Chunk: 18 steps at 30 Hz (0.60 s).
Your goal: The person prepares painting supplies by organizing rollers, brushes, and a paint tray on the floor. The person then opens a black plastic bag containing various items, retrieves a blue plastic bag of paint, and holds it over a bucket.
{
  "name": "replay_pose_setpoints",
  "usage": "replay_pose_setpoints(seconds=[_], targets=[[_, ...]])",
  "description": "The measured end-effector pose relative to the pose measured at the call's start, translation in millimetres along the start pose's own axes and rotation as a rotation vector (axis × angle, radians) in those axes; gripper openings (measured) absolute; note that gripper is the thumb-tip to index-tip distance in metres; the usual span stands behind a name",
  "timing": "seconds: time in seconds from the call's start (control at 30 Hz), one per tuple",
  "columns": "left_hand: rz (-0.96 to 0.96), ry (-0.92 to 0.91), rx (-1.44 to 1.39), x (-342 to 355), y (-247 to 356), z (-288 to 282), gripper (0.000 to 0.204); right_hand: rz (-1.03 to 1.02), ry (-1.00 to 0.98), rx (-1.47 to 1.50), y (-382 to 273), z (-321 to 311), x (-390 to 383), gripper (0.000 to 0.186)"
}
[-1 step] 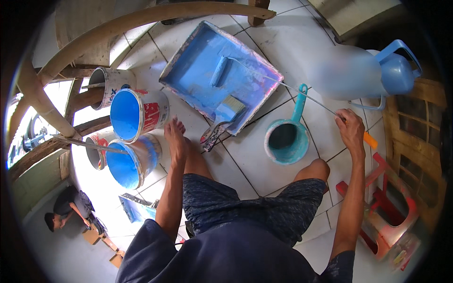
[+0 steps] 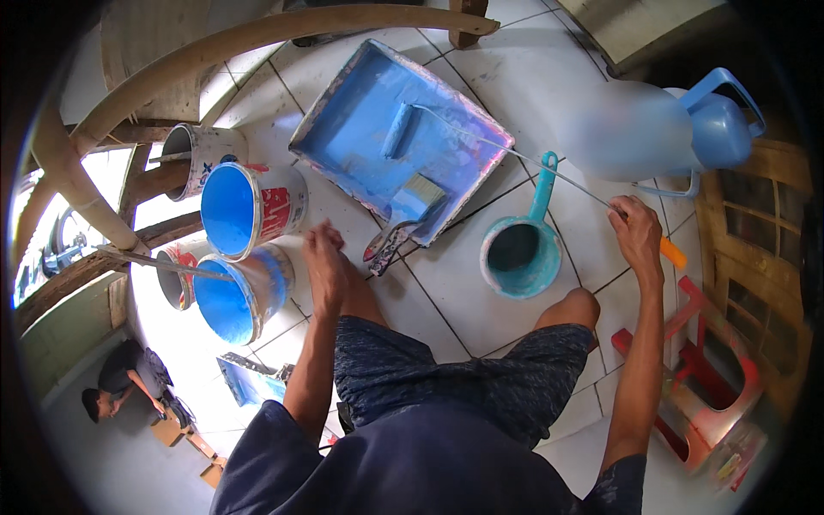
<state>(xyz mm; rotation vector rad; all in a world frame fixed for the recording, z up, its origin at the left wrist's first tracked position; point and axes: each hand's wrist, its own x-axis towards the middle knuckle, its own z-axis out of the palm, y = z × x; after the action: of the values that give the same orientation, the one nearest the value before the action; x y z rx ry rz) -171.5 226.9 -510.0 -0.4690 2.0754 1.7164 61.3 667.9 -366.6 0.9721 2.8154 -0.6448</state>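
Right hand (image 2: 636, 233): clamped on roller (image 2: 397, 130), orange handle (image 2: 673, 253)
Left hand (image 2: 324, 262): loosely open, seems empty
Roller head: in tray (image 2: 348, 129), far centre
Rod (image 2: 577, 184): crosses dipper (image 2: 550, 257) handle; I judge snagging could tip it

The roller (image 2: 397, 130) is blue, the brush handle (image 2: 386, 246) apparently speckled.

An orange-handled, blue-coated paint roller (image 2: 396, 130) is resting in a blue-smeared tray (image 2: 343, 127), its thin rod (image 2: 562, 175) crossing the rim.

Glare at left, dark curved rim, upper-right blur
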Motion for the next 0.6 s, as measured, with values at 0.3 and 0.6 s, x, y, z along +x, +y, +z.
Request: replay_pose_setpoints(seconds=[0.3, 0.6], targets=[[-0.919, -0.314, -0.581, -107, -2, 113, 0.022, 0.01, -0.021, 0.066, -11, -8, 7, 0.013], [-1.121, -0.161, -0.887, -65, -42, 152, 0.019, 0.011, 0.019, 0.102, 1, -2, 5, 0.014]])
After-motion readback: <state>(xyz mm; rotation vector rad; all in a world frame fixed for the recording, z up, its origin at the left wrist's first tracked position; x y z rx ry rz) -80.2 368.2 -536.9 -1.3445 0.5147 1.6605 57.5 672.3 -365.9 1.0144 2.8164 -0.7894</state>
